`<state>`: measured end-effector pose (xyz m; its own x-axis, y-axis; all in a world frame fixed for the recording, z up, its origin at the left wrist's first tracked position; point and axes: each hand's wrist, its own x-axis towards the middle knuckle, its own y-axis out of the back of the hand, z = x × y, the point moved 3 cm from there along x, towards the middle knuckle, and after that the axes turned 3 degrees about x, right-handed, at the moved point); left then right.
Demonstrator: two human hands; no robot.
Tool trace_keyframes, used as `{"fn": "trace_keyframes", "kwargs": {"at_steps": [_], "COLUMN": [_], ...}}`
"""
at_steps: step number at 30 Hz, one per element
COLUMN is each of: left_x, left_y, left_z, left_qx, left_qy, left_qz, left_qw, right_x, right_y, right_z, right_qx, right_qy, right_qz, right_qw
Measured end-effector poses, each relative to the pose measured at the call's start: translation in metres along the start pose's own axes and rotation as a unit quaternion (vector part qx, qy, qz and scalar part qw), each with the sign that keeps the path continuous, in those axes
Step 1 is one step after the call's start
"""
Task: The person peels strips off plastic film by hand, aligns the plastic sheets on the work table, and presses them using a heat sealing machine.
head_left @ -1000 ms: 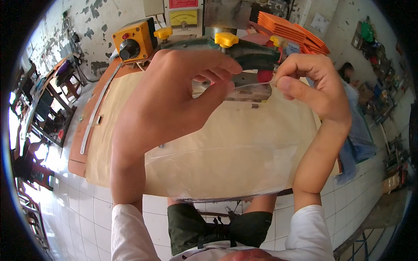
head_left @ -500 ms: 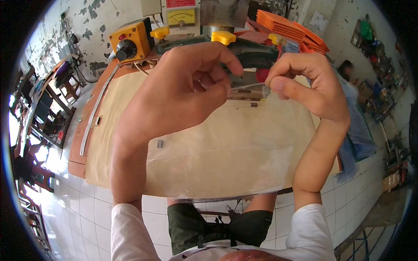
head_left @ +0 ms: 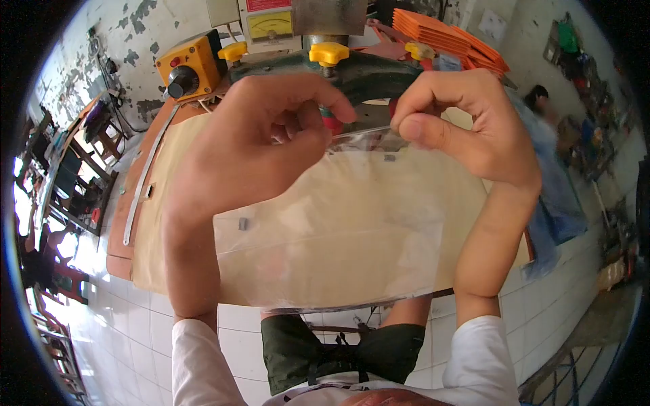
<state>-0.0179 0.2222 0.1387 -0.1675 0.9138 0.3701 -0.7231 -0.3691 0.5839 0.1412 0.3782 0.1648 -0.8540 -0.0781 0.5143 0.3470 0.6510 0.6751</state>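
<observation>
Clear film (head_left: pixel 360 141) between left hand (head_left: pixel 247 152) and right hand (head_left: pixel 477 128), both pinched closed, apparently on edge.

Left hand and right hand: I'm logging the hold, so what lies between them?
An edge of clear plastic film spans from left hand to right hand in the head view.

My left hand (head_left: pixel 247 145) hid part of the green bar (head_left: pixel 369 73); the top edge cut off the red label (head_left: pixel 268 5).
</observation>
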Motion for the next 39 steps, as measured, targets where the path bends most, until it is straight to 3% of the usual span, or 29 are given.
{"fn": "trace_keyframes", "kwargs": {"at_steps": [2,5,10,12,18,25,39], "left_x": [0.001,-0.001,-0.001,-0.003,-0.003,-0.001,0.002], "left_y": [0.001,0.003,0.006,0.010,0.014,0.013,0.004], "left_z": [0.003,0.008,0.006,0.007,0.005,0.002,0.001], "left_qx": [-0.018,-0.039,0.058,0.067,0.082,0.131,0.094], "left_qy": [-0.027,0.039,-0.035,-0.025,-0.022,-0.045,-0.064], "left_qz": [0.007,-0.018,-0.008,0.001,0.006,0.005,0.026], "left_qw": [0.999,0.998,0.998,0.997,0.996,0.990,0.993], "right_x": [0.001,0.003,0.005,0.004,-0.001,0.000,0.002], "right_y": [-0.004,-0.008,-0.007,-0.001,0.010,0.008,0.003], "right_z": [-0.001,-0.002,0.007,0.014,0.019,0.018,0.018], "right_qx": [0.011,0.024,0.034,0.079,0.137,0.156,0.132], "right_qy": [-0.002,-0.018,-0.025,-0.071,-0.065,-0.083,-0.084], "right_qz": [0.010,0.010,0.000,-0.011,-0.011,-0.026,-0.010], "right_qw": [1.000,1.000,0.999,0.994,0.988,0.984,0.988]}}
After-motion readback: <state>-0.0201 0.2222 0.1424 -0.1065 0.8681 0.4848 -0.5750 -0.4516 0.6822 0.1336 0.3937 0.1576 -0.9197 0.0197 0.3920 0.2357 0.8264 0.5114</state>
